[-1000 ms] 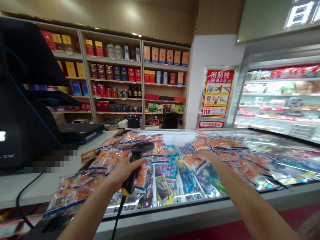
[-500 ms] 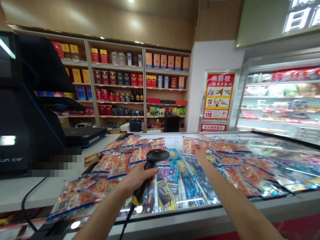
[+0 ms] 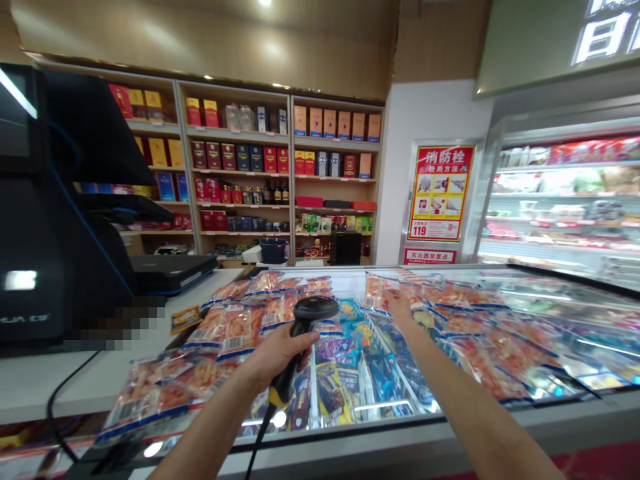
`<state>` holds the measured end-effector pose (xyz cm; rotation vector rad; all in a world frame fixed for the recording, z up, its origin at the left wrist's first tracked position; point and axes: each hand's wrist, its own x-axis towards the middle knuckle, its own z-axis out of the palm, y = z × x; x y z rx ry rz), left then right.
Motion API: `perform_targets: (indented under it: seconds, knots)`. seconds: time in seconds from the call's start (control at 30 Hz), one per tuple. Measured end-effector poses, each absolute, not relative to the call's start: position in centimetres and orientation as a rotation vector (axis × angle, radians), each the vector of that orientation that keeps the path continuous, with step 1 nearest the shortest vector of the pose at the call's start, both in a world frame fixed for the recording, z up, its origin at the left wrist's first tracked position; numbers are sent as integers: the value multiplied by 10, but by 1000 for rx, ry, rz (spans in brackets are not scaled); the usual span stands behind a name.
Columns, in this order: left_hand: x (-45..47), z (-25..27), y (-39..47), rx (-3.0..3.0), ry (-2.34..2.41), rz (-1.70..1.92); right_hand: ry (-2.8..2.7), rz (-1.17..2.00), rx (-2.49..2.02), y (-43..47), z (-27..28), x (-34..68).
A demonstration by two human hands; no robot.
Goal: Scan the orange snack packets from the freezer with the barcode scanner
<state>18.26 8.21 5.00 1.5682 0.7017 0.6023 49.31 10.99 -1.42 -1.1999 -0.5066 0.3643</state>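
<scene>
My left hand (image 3: 279,355) is wrapped round the handle of a black barcode scanner (image 3: 316,307), held upright above the freezer's glass top. Its cord runs down from the yellow-tipped handle. Farther off, my right hand (image 3: 399,308) has its fingers closed at the right part of a clear food packet (image 3: 375,292) with orange-pink contents and a barcode label. The fingertips are partly hidden against the packet. More such packets lie left of the scanner (image 3: 237,327) and right of my right arm (image 3: 493,357), spread over the glass.
Under the glass of the chest freezer (image 3: 340,430) are colourful wrapped goods. A black checkout terminal (image 3: 30,220) stands on the white counter (image 3: 35,380) at left, near a small yellow packet (image 3: 185,319). Shelves of boxes (image 3: 245,158) line the back, and a lit chiller (image 3: 565,193) stands right.
The view has shifted very slightly. Both hands keep their places, the left with the scanner and the right at the same packet.
</scene>
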Motion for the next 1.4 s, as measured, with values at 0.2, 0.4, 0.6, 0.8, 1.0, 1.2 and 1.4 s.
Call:
perform_targets:
  seconds: [0.2, 0.4, 0.6, 0.8, 1.0, 1.2, 1.4]
  knots:
    - [152, 56, 100, 1540, 869, 792, -534, 330, -1387, 137, 0, 471]
    - [124, 66, 102, 1450, 959, 902, -774, 279, -1547, 193, 20, 424]
    - [111, 69, 97, 1381, 972, 956, -1314, 16, -1833, 223, 19, 388]
    - [113, 64, 100, 1412, 944, 918, -1651, -44, -2044, 221, 7, 384]
    - [132, 60, 98, 1470, 901, 880, -1426, -132, -2093, 192, -1, 422]
    - [162, 59, 94, 1495, 862, 805, -1243, -271, -2420, 131, -25, 505]
    - [188, 53, 98, 1556, 824, 688, -1240, -298, -2625, 96, -43, 537]
